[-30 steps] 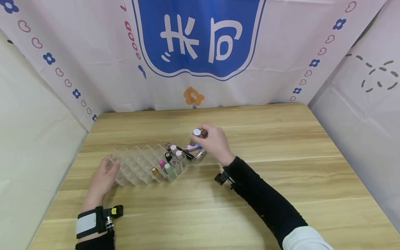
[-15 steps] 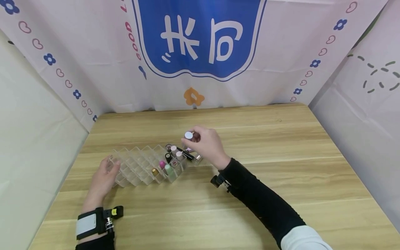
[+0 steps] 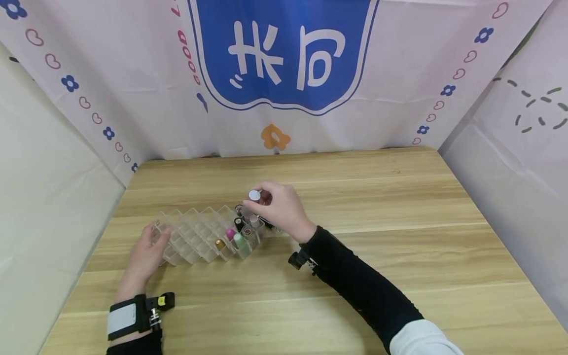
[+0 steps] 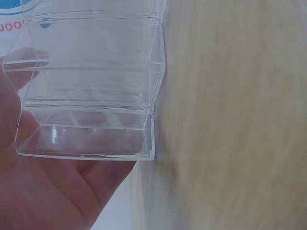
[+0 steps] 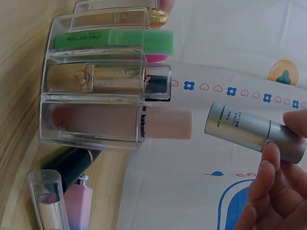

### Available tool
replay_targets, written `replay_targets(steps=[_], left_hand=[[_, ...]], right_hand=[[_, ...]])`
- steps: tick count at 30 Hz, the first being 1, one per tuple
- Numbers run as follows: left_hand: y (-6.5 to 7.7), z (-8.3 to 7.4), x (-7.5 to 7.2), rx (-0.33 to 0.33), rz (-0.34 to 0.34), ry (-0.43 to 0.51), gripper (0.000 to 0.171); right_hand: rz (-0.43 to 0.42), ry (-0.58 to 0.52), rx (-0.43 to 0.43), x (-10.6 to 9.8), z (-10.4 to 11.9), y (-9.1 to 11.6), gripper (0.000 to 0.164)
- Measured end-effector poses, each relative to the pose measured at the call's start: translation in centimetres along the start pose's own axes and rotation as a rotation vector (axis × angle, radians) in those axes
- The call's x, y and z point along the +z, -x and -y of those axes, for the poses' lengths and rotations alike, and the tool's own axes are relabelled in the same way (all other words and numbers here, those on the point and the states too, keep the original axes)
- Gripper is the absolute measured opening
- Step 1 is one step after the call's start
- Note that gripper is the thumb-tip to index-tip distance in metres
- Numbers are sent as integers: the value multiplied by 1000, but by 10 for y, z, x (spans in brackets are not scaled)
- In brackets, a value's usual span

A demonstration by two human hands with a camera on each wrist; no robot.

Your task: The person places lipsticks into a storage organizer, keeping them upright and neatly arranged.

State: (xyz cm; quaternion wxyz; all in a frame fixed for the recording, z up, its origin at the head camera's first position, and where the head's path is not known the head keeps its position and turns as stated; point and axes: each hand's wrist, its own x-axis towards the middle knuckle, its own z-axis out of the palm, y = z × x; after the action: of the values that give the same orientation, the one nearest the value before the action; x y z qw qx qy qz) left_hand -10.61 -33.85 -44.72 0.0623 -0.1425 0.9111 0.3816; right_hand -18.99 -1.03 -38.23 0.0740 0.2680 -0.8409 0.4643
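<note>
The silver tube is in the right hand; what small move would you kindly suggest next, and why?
I would probably move the silver tube toward the left hand, over a free slot: the right hand holds it near the occupied end of the clear organizer, while slots closer to the left hand look empty.

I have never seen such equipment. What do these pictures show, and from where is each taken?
No machine works here, only a person's bare left hand and right hand. The wide views come from a head camera; the close ones, from a small black camera on each wrist. The left hand grips a clear plastic organiser on a light wooden table. The right hand pinches a silver cylindrical tube near the organiser's right end, where a green plastic tube stands. A black cylindrical tube lies beside the organiser.
</note>
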Motion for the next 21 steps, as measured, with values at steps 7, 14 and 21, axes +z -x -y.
replay_targets(steps=[7,14,21], left_hand=[[0,1,0,5,3,-1,80],[0,2,0,13,11,0,81],[0,3,-3,9,16,2,80]], right_hand=[[43,-21,3,8,2,-3,24],[101,-18,7,20,1,-4,23],[119,5,-10,31,-2,-7,23]])
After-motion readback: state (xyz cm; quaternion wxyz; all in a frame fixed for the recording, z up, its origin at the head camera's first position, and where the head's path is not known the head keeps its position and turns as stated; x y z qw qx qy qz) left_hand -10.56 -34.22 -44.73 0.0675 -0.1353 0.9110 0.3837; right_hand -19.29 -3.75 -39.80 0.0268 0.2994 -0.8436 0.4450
